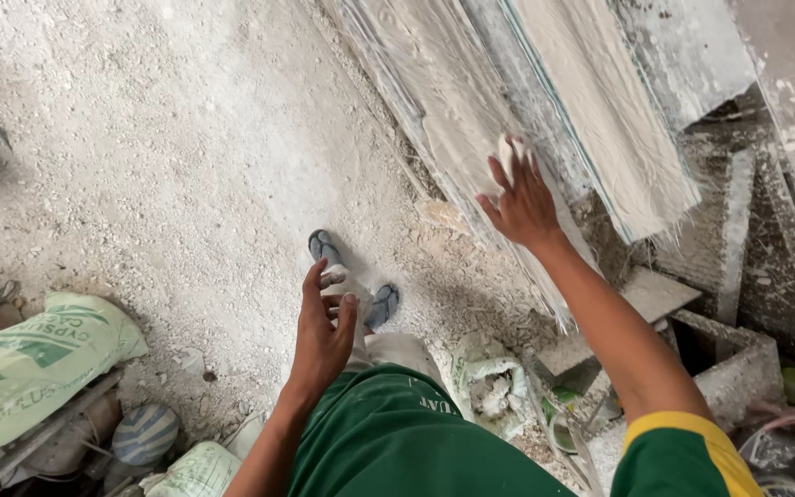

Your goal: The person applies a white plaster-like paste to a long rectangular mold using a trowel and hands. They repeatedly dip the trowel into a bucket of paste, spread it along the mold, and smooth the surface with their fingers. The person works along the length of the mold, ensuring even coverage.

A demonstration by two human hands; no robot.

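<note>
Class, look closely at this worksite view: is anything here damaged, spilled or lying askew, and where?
Yes. An open, torn sack near the person's right leg shows white powder inside. The fibrous panels lean tilted, their lower edges frayed, with the right hand on one. Pale dust and rubble cover the floor.

Rough, dusty concrete floor (186, 138); matt fibrous plaster panels (471, 120) w/ ragged edges; woven plastic sack (29, 359), slightly glossy.

Leaning boards (545, 120) fill the upper right; a sack (34, 359) lies lower left on the floor (186, 138); an open bag (489, 387) sits bottom centre.
</note>
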